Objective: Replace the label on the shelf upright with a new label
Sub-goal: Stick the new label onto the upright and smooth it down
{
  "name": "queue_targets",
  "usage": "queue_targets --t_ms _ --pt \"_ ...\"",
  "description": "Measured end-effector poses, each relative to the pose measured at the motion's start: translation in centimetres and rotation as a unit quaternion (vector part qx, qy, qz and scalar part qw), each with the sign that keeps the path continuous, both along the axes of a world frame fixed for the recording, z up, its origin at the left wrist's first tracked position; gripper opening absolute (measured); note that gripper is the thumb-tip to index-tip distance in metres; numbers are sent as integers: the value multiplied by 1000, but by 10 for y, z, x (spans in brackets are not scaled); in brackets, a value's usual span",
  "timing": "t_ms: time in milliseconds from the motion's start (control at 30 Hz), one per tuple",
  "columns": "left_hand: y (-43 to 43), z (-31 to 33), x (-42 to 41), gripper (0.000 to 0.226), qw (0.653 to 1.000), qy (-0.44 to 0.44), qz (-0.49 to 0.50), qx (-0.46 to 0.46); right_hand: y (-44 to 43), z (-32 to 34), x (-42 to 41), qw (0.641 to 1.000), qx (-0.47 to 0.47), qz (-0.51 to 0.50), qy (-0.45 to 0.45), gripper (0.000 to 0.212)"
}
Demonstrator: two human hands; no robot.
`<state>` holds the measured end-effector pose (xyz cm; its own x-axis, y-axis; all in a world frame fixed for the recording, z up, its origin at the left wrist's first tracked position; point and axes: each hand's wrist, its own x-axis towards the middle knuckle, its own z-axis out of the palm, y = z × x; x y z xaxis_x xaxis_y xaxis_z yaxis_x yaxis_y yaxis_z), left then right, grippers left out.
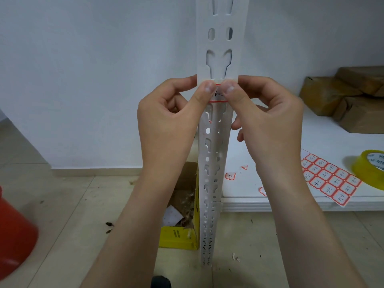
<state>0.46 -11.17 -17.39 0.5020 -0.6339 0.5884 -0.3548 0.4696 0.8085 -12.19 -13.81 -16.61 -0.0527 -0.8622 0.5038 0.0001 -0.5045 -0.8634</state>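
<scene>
A red tub (12,231) sits on the tiled floor (68,196) at far left. My left hand (168,121) and right hand (268,121) press thumbs onto the label (218,96) on the upright (217,48), before a white wall (93,69). The label's writing is mostly hidden. Right: shelf (291,196), label sheet (330,179), tape (369,169), parcels (342,96).

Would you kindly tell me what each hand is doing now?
Left hand: thumb pressing the red-bordered white label on the white slotted upright.
Right hand: likewise.

Left hand (166,117), right hand (268,113), bare forearms, no sleeves, short nails
</scene>
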Motion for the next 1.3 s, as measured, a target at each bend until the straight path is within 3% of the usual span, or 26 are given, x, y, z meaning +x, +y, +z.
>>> queue_targets --t_ms 167,367,800,1067,1300 --pt "0 1 -2 30 1000 -19 14 -2 0 2 -1 1000 12 2 19 9" --pt "1 0 5 22 1000 -13 -7 15 -1 2 -7 999 20 42 7 5" --pt "2 -6 10 51 998 -10 -62 7 -5 -10 -13 997 9 69 31 19" --pt "0 -9 10 40 999 -31 -33 9 -4 -7 -11 998 14 38 52 29" --pt "3 -9 10 40 998 -42 -28 33 1 -4 -12 998 12 40 53 20"
